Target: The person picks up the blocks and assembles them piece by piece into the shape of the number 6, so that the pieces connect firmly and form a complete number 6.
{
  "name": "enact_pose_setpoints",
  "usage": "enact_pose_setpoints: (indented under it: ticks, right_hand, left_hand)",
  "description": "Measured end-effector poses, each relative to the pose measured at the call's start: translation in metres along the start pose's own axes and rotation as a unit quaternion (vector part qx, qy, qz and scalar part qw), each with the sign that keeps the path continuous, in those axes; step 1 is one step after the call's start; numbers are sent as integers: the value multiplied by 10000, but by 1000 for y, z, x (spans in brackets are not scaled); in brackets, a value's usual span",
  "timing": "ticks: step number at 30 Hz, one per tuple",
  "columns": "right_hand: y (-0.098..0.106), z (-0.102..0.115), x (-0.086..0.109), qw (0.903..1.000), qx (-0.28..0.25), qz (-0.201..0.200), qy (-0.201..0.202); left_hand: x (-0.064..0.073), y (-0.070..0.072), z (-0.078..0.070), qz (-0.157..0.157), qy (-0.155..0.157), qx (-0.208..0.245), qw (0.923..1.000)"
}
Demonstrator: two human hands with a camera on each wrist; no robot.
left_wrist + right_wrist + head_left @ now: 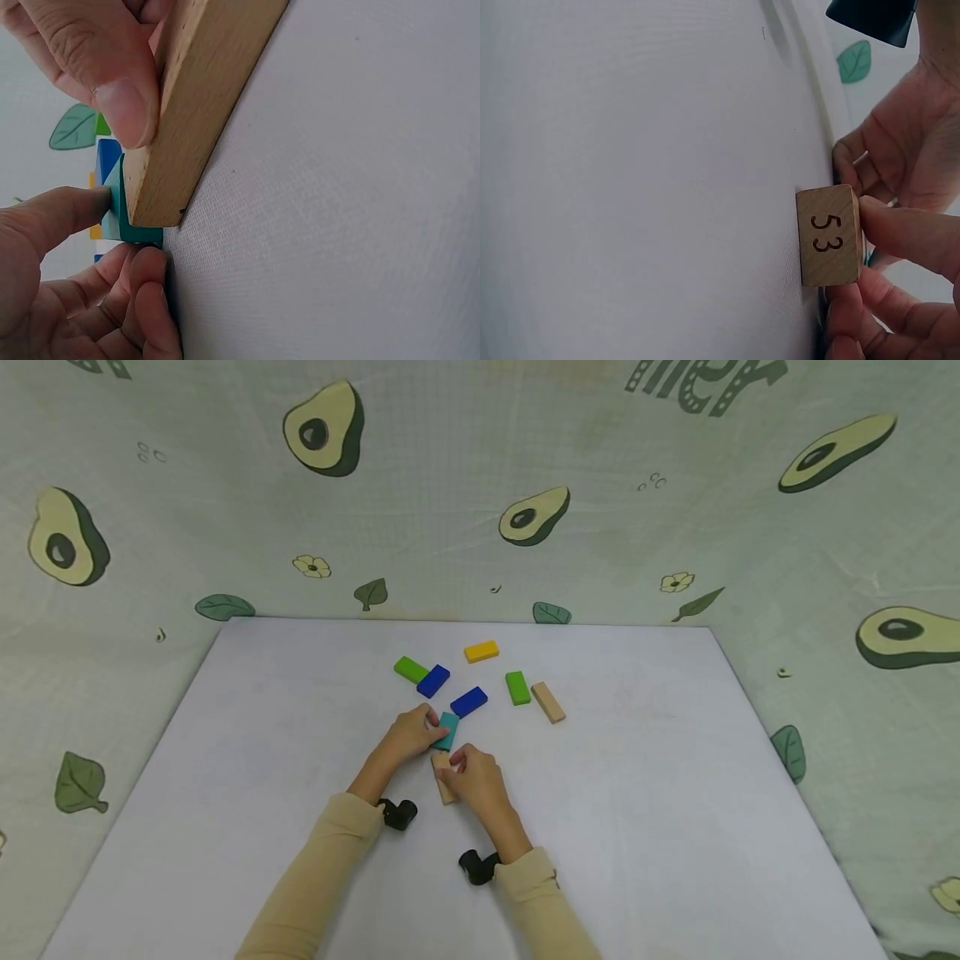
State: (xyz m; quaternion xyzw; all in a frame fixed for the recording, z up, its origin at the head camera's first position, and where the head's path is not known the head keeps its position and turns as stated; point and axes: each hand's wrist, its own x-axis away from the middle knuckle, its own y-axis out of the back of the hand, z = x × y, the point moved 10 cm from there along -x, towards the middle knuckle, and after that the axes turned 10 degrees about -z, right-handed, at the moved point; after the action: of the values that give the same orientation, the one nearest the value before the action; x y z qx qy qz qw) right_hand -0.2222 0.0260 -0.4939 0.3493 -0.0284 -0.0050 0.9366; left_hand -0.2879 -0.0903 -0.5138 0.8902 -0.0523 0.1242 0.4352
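Observation:
My left hand (407, 734) pinches a teal block (448, 729) lying on the white table, its thumb on one face and its fingers curled at the other side. Just nearer to me, my right hand (482, 783) grips a plain wooden block (447, 794) between thumb and fingers. The two blocks sit end to end, and the left wrist view has the wooden block's end against or very near the teal block (114, 214). Carved digits, 53, mark the near end of the wooden block (829, 236) in the right wrist view.
Beyond my hands lie two blue blocks (469, 702), two green blocks (517, 688), a yellow block (482, 651) and another plain wooden block (548, 702). One blue block touches the left green one. A cloth printed with avocados surrounds the white table (660, 793).

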Motion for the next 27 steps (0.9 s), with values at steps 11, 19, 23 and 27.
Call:
enact_pose_setpoints:
  ticks: [11, 19, 23, 27]
  right_hand:
    - [-2, -1, 1, 9997, -1, 102, -224]
    - [-3, -1, 0, 9997, -2, 72, -235]
    - [-2, -1, 0, 9998, 9, 15, -215]
    - [-2, -2, 0, 9997, 12, 13, -241]
  left_hand:
    - [0, 1, -3, -7, -143, -67, 9999]
    - [3, 1, -15, -6, -305, -16, 9995]
    - [3, -1, -15, 14, -297, -48, 9995]
    - [1, -2, -13, -2, -159, 16, 9999]
